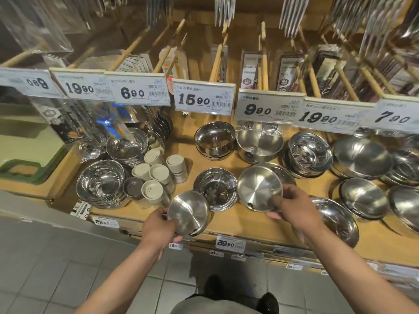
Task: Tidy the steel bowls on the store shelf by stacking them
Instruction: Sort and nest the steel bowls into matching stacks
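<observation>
My left hand [158, 227] grips a small steel bowl [189, 211] by its rim, tilted with its inside facing me, at the shelf's front edge. A second, similar steel bowl [258, 189] is held tilted above the shelf by my right hand [292, 207], thumb over its near rim. Between the two stands a shiny upright bowl [215, 189] on the wooden shelf [238, 220]. Behind it, a stack of shiny bowls [214, 139] and a matte bowl [260, 143] stand at the back.
More bowl stacks stand at the left [101, 183] and right [309, 154], with wide bowls [362, 198] further right. White-lidded shakers [156, 175] cluster left of centre. Price tags [204, 98] hang overhead on wooden pegs. Tiled floor lies below.
</observation>
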Tool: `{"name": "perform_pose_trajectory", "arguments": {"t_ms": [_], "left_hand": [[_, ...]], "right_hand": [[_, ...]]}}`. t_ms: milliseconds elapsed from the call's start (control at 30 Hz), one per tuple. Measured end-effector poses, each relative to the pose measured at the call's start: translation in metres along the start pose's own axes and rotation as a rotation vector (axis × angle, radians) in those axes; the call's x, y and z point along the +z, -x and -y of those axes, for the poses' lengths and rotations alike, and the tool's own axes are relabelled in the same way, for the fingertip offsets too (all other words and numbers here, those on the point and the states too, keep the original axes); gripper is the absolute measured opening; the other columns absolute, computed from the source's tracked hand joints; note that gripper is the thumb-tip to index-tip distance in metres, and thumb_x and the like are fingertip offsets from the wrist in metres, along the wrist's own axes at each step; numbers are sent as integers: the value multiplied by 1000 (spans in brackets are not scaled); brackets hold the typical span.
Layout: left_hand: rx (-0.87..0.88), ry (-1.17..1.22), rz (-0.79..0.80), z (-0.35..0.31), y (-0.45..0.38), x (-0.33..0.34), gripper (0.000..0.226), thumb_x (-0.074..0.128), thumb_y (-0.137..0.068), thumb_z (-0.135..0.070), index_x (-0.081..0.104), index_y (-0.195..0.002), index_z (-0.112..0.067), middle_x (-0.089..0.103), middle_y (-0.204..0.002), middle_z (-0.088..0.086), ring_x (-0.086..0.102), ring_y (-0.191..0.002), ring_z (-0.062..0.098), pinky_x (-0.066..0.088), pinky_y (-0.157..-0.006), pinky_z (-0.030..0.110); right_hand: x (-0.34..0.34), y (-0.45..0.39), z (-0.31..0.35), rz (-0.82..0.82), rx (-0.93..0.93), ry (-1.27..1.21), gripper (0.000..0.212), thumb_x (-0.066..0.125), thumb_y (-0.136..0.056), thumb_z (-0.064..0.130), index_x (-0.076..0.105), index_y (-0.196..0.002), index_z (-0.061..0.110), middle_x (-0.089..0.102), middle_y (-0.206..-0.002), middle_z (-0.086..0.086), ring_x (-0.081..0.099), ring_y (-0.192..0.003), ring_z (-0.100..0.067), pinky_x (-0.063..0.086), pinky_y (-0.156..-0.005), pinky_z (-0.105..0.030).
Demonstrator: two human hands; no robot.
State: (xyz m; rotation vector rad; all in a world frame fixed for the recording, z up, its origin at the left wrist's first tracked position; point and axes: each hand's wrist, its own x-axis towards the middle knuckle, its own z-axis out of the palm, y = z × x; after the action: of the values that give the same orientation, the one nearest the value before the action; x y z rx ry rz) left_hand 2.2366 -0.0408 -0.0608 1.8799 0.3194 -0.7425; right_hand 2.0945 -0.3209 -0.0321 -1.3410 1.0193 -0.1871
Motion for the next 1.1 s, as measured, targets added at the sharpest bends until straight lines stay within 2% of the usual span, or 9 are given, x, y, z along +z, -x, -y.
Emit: {"name": "perform_pose_trajectory", "arguments": {"t_ms": [133, 267, 400, 500, 567, 667, 867, 1000, 1100], "left_hand": [[30, -16, -21, -2, -2, 1, 29, 57, -87, 8, 62, -98, -18, 68, -102, 11, 76, -70, 29, 60, -54, 30], [46, -40, -45, -6, -4, 7, 30, 59, -85, 8, 61, -96, -20, 70, -98, 13, 75, -73, 34, 58, -49, 28], [37, -48, -9, -10, -11, 15, 26, 63, -88, 3, 62, -106, -16, 74, -95, 14, 76, -65, 29, 61, -56, 34], [40, -35, -7, -11, -16, 18, 19, 63, -92, -3, 60, -98, -21, 74, -94, 11, 76, -64, 27, 64, -72, 46], [51, -44, -17, -11, -18, 19, 22, 63, -92, -1, 59, -95, -23, 73, -95, 9, 76, -67, 25, 64, -73, 46], [78, -64, -49, -9, -19, 18, 21, 65, -89, 1, 63, -99, -18, 74, -97, 9, 76, -70, 24, 64, -63, 36], [100, -61, -97, 4, -15, 16, 19, 65, -91, -1, 63, -103, -14, 73, -92, 7, 75, -63, 23, 60, -52, 28], [104, -59, -89, 8, -16, 18, 18, 64, -94, -4, 66, -111, -11, 74, -93, 7, 75, -70, 24, 64, -62, 38], [133, -48, -102, 11, -16, 17, 20, 62, -96, -9, 67, -114, -13, 76, -81, 3, 71, -57, 20, 63, -60, 41]], "right_hand": [[11, 9, 0, 60, 43, -23, 30, 62, -91, -6, 67, -112, 15, 72, -107, -12, 76, -87, -23, 63, -64, -29], [12, 13, 0, 55, 65, -47, 30, 61, -92, -6, 65, -114, 14, 70, -108, -13, 77, -83, -21, 64, -65, -29], [7, 16, 0, 45, 79, -75, 28, 61, -92, -7, 66, -112, 13, 70, -109, -14, 77, -83, -23, 64, -64, -28], [4, 16, 1, 39, 93, -81, 27, 62, -92, -7, 66, -113, 10, 70, -110, -16, 77, -83, -25, 64, -65, -30], [4, 17, 1, 37, 100, -87, 27, 62, -92, -6, 66, -113, 10, 71, -108, -16, 77, -82, -25, 64, -65, -30], [9, 18, 2, 48, 94, -93, 27, 62, -92, -6, 66, -112, 12, 71, -108, -15, 78, -82, -22, 64, -64, -28], [38, 19, 2, 150, 73, -38, 32, 62, -92, -5, 64, -118, 12, 69, -111, -13, 75, -92, -23, 62, -67, -29], [63, 17, 2, 223, 52, -4, 30, 62, -91, -5, 66, -115, 13, 71, -109, -12, 76, -91, -25, 62, -65, -29], [83, 14, 2, 250, 30, 55, 30, 65, -89, -1, 67, -110, 20, 71, -110, -10, 76, -89, -25, 63, -66, -31]]}}
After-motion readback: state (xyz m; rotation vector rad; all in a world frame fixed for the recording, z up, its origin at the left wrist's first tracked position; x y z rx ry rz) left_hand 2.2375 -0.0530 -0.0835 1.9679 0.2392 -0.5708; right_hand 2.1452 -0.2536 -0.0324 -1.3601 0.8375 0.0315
